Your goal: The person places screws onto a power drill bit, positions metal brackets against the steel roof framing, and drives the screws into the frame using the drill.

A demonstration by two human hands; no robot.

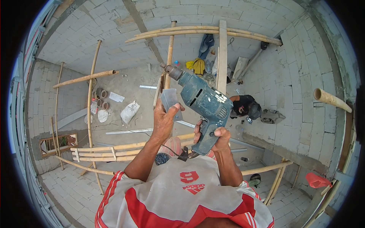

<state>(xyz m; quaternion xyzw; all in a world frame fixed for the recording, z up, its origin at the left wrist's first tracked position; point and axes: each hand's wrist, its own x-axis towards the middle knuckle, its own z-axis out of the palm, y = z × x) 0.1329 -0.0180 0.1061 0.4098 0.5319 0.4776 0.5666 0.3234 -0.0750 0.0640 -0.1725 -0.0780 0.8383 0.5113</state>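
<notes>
The right hand [213, 138] is gripping the pistol handle of one teal electric drill [201, 102], fingers curling closed around it so the heavy body is sitting steady; the drill is lying at the centre of the view with its chuck [173, 71] pointing toward 11 o'clock, away from the person's body. The left hand [165, 119] is pinching one bent grey metal bracket [170, 99] between thumb and fingers, holding it upright just beside the drill body, at 9 o'clock of it, where the chuck end is within easy reach. The drill's cord [167, 146] is trailing down toward the white and red shirt [182, 197]. Both forearms are rising from 6 o'clock, elbows tucked in, probably for balance on the bamboo scaffold poles [114, 150] running below at 8 o'clock. Far below, at 3 o'clock of the drill, one other person in dark clothes [245, 106] is crouching on the concrete floor [129, 85], with one white sack [129, 111] lying at 9 o'clock
</notes>
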